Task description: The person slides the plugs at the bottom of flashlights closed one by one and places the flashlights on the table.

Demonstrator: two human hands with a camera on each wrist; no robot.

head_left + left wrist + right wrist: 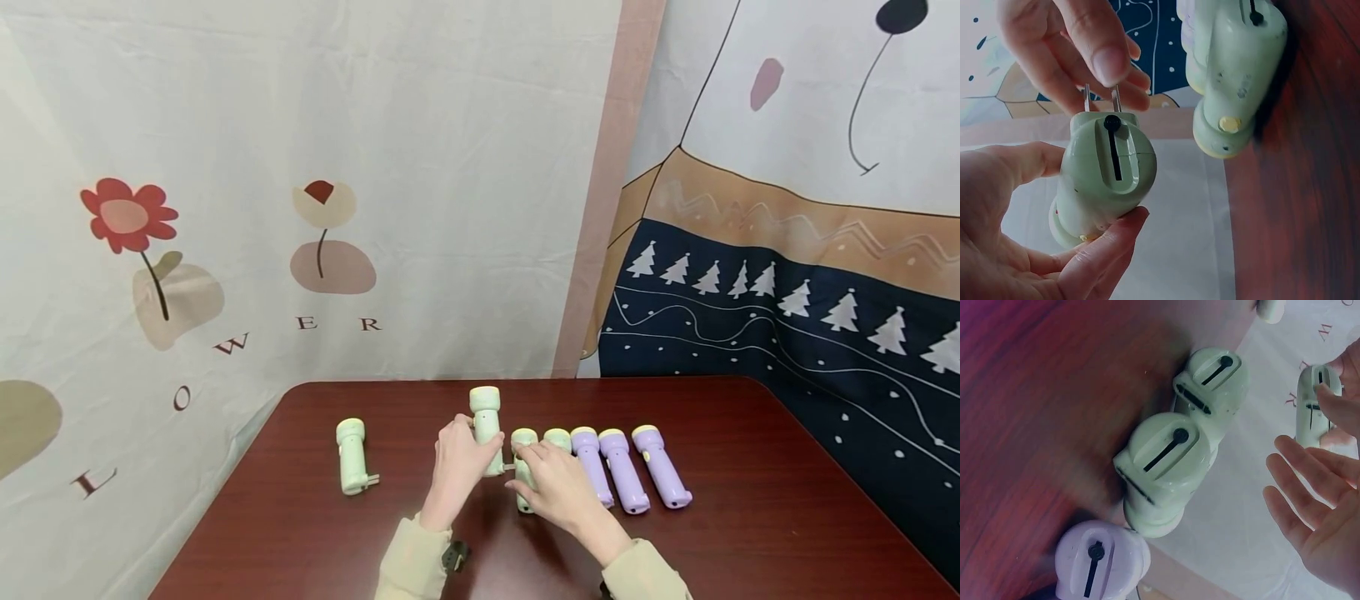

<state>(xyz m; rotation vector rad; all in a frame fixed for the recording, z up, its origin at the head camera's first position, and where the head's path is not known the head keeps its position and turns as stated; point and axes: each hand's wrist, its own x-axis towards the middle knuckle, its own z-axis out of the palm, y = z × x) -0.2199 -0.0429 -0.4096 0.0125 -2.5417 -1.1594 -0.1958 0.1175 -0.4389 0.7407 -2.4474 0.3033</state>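
My left hand [459, 458] grips a light green flashlight [486, 421] above the table, its yellow-rimmed head pointing away. In the left wrist view, two metal plug prongs [1116, 99] stick out from its tail end, beside a black slot. My right hand [558, 492] is at those prongs, with the thumb tip close against one of them. Its other fingers extend loosely in the right wrist view, and it holds no flashlight. Two more light green flashlights [1166, 456] lie side by side under the right hand, partly hidden by it in the head view.
Three purple flashlights [624, 475] lie to the right of the green ones. At the left, another light green flashlight [351, 458] lies apart with its prongs out. The dark reddish table [262, 517] ends at a printed cloth [450, 250] behind it.
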